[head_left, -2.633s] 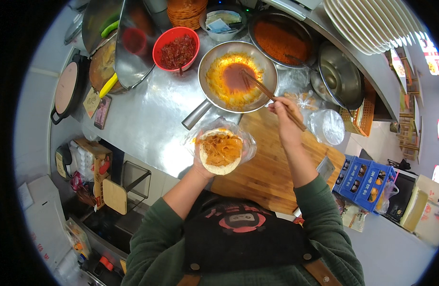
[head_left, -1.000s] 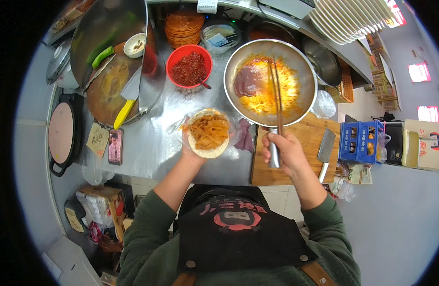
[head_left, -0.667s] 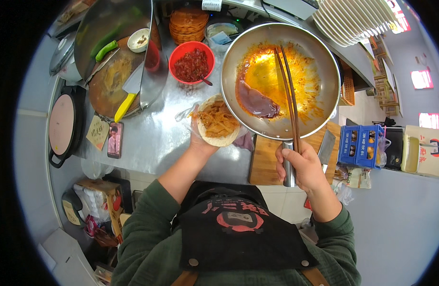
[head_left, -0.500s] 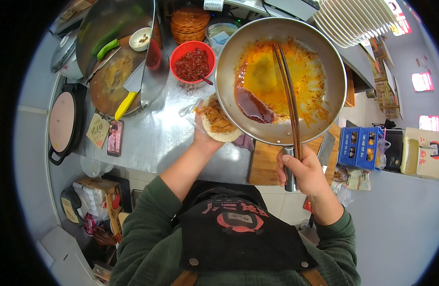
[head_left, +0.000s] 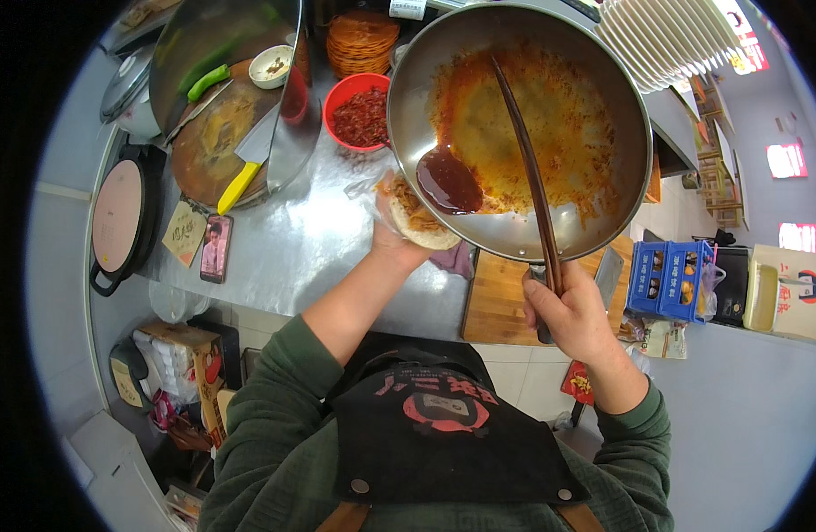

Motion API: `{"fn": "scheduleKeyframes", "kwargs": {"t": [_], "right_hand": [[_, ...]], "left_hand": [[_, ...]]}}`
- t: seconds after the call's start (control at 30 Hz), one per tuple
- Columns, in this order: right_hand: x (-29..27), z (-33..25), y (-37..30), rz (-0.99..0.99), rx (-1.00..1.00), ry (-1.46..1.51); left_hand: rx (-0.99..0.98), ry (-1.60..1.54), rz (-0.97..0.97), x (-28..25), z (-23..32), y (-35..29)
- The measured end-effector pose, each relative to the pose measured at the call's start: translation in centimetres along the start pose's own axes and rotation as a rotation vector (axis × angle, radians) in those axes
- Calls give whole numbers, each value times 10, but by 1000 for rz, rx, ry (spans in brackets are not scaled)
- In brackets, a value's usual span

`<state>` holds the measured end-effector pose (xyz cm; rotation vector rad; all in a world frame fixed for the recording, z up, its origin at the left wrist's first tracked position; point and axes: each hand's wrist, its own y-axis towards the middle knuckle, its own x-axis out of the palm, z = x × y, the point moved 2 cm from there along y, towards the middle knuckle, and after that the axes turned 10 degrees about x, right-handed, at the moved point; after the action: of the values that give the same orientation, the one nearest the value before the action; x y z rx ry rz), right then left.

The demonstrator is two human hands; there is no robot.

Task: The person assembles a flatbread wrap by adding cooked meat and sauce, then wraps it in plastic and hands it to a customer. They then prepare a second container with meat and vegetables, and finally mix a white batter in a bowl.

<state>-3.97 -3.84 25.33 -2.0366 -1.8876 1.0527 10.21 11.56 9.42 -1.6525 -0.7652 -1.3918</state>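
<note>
Holding a bun (head_left: 435, 236) out in front of the body, above the steel counter (head_left: 310, 232), right at the lower left rim of a pan (head_left: 550, 97). Seems, from the way of holding, to be at the step of bringing pan and bun together, sauce side toward bread. Calls, by that judgement, for a steady right wrist, a slow tilt and a level left hand, so as not to let the runny sauce (head_left: 450, 183) slip past the edge.

Looks pale, round and soft along the bun's near edge, topped with brown, glossy filling (head_left: 413, 210), partly hidden by the pan. Cannot tell whether touching the rim or just below it. Wrapped on the left in thin clear plastic (head_left: 364, 190). Inside the pan, pooled dark red toward the bun, beside a broad orange-brown oily smear.

Gripping the bun from beneath and the side with the left hand (head_left: 396, 241), fingertips out of sight. Wrapping the right hand (head_left: 574, 310) around the handle (head_left: 544, 335) and chopsticks (head_left: 529, 158) together, fingers closed.

Farther out, can see a red bowl (head_left: 328, 115) of chilli (head_left: 362, 121) just left of the pan, then a knife (head_left: 239, 183) on a round board (head_left: 193, 167), with a phone (head_left: 215, 249) nearer the body. To the right, can see a wooden board (head_left: 492, 308) bearing a cleaver (head_left: 608, 275), partly covered by the pan.
</note>
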Motion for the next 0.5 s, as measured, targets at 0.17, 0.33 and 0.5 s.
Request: {"fn": "scheduleKeyframes", "kwargs": {"t": [0.17,0.33,0.5], "right_hand": [[2,0,0,3,-27,9],[3,1,-1,2,-18,-3],[2,-1,-4,4,8,-19]], "left_hand": [[-8,-17,38,1,0,-3],[0,-1,58,-2,1,-1],[-15,-24,64,-1,0,-1]]}}
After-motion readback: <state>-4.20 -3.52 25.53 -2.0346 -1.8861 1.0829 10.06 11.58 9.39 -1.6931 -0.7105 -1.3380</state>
